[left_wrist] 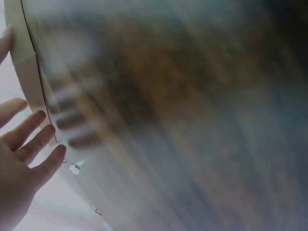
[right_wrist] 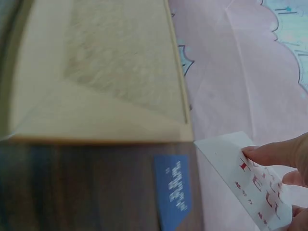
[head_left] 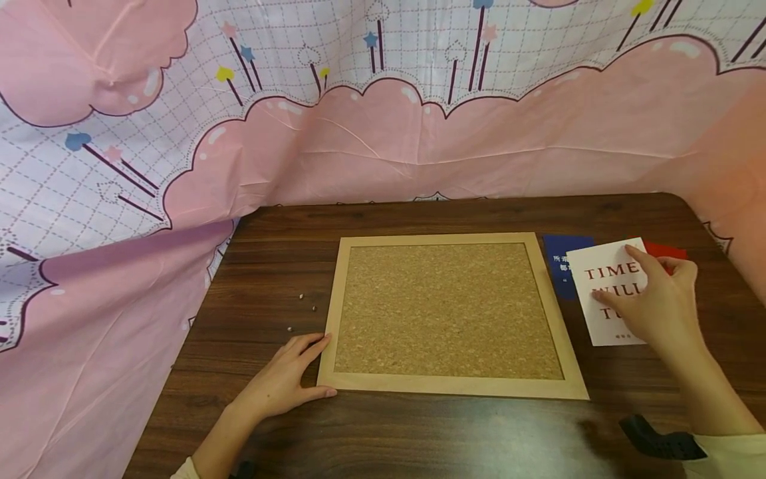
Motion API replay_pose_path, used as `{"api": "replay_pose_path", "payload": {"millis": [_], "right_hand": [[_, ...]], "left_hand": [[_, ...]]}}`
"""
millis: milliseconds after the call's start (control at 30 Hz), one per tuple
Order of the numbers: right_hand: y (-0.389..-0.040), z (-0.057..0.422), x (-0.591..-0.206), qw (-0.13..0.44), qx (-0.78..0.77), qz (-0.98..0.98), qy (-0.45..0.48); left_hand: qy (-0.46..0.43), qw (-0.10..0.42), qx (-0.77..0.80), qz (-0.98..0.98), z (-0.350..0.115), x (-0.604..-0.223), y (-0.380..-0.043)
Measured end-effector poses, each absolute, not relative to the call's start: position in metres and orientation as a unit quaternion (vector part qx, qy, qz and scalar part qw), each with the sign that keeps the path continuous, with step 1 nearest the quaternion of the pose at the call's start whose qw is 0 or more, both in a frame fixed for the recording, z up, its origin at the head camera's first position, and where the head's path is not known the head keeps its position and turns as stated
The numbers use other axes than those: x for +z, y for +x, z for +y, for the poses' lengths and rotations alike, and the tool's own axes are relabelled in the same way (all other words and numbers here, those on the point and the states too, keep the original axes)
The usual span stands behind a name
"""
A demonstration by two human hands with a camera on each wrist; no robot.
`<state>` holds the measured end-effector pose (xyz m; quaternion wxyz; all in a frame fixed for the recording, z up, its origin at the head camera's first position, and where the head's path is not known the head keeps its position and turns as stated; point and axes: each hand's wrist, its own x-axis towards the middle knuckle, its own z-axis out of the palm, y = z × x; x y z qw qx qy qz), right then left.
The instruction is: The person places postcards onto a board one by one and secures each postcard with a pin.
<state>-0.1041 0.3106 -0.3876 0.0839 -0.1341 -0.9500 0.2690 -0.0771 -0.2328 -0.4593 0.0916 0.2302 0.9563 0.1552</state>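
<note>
A framed cork board [head_left: 445,309] lies flat on the dark wooden table. My left hand [head_left: 287,376] rests at its near left corner, fingers spread and fairly straight against the wooden frame. Over the table to the board's right, my right hand [head_left: 664,303] pinches a white card [head_left: 610,266] printed with red capitals; "TIME" is readable, the lower words partly covered. In the right wrist view the thumb presses on the face of the white card [right_wrist: 245,187]. Beneath that card a blue card [head_left: 565,246] with white characters and a red card [head_left: 667,251] are partly hidden.
Several tiny pale pieces [head_left: 301,296], too small to identify, lie left of the board. A pink and white patterned cloth [head_left: 371,146] hangs behind the table. Near the right sleeve is a black strap-like piece [head_left: 661,442].
</note>
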Motion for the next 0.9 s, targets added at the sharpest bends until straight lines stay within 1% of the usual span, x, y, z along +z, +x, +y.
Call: {"api": "replay_pose_path", "payload": {"millis": [200,500,600,767,900], "right_hand": [[-0.117,0.296,-0.37,0.129,0.285,-0.942,-0.124],[-0.133,0.28,-0.359,0.13,0.3,-0.938,-0.112],[-0.14,0.276,-0.358,0.113,0.302,-0.941,-0.108],[-0.152,0.269,-0.361,0.062,0.306,-0.945,-0.1],[-0.159,0.259,-0.366,0.049,0.324,-0.94,-0.095]], "left_hand": [[0.229,0.097,0.157,0.956,-0.232,-0.458,-0.076],[0.23,0.111,0.16,0.954,-0.23,-0.456,-0.077],[0.227,0.112,0.158,0.954,-0.23,-0.455,-0.078],[0.224,0.114,0.158,0.955,-0.229,-0.456,-0.078],[0.222,0.117,0.158,0.955,-0.229,-0.456,-0.077]]}}
